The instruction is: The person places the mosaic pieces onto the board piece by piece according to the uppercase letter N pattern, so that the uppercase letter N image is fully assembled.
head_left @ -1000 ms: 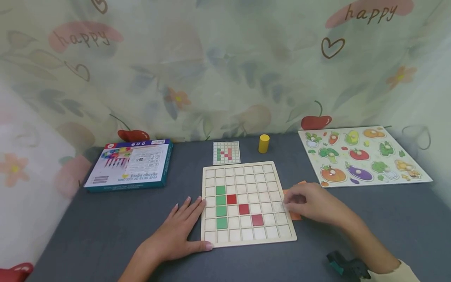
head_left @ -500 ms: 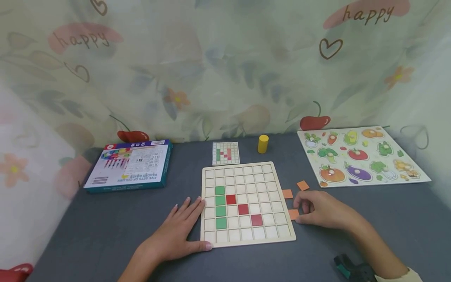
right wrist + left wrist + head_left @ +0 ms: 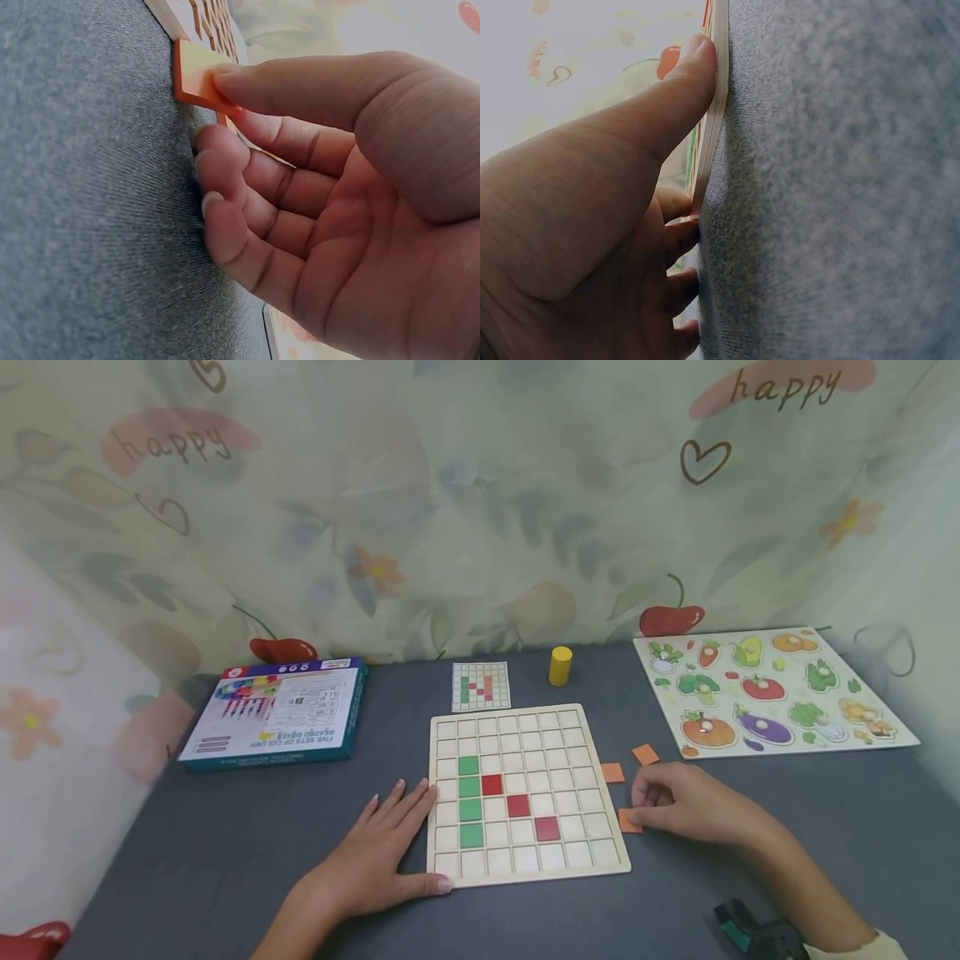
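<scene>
A wooden grid board (image 3: 525,860) lies on the table, with a column of several green tiles (image 3: 470,810) and a diagonal of 3 red tiles (image 3: 517,806) in its cells. My left hand (image 3: 367,864) rests at its left edge, fingers straight and thumb on the front-left corner. Right of the board, my right hand (image 3: 693,806) pinches an orange tile (image 3: 628,822) between thumb and index finger; its other fingers are curled. In the right wrist view this orange tile (image 3: 193,71) is tilted up near the board's edge. Two more orange tiles lie close by, one beside the board (image 3: 612,772), one farther back (image 3: 646,754).
A small pattern card (image 3: 481,693) with a matching grid lies behind the board. To its right stands a yellow cylinder (image 3: 560,667). A flat box (image 3: 277,710) is at the back left, a vegetable puzzle board (image 3: 772,693) at the back right. A printed curtain (image 3: 480,510) hangs behind.
My right hand has drawn back to the right from the board's edge, uncovering the orange tiles. The nearest one has shifted slightly right in its pinch. My left hand stays put.
</scene>
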### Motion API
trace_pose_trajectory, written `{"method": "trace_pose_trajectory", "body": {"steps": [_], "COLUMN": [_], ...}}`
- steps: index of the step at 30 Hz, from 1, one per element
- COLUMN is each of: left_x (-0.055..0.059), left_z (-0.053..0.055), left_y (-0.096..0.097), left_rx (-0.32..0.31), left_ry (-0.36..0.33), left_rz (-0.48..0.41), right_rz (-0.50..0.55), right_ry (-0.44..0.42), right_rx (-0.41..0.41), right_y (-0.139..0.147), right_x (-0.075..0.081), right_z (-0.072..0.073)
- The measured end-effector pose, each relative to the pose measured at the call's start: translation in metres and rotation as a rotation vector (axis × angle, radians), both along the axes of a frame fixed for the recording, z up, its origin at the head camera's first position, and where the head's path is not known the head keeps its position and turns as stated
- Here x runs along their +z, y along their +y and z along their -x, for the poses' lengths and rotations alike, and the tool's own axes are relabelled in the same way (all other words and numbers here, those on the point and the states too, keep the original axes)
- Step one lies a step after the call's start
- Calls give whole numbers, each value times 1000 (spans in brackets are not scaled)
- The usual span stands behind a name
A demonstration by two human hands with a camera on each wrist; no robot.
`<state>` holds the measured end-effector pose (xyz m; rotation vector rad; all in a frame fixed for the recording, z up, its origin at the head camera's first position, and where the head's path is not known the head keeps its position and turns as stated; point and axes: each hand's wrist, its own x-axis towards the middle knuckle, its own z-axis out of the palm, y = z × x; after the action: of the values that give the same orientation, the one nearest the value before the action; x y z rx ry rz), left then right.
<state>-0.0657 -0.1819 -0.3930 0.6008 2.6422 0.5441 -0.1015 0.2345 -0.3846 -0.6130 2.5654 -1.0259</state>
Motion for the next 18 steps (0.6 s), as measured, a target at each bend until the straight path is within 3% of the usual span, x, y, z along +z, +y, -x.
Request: {"method": "trace_pose_trajectory", "body": {"steps": [10,18], "left_x": [-2,-1], "left_z": [1,-1], "left_y": [-1,-1], "left_rx": [-2,-3], "left_ry": [3,-4], "left_rz": [7,-13], "right_rz": [65,62], "right_ry": [-97,-68], "right_rx": [-33,-70], "right_y": [1,-1], "right_x": [3,12], "right_z": [2,5]}}
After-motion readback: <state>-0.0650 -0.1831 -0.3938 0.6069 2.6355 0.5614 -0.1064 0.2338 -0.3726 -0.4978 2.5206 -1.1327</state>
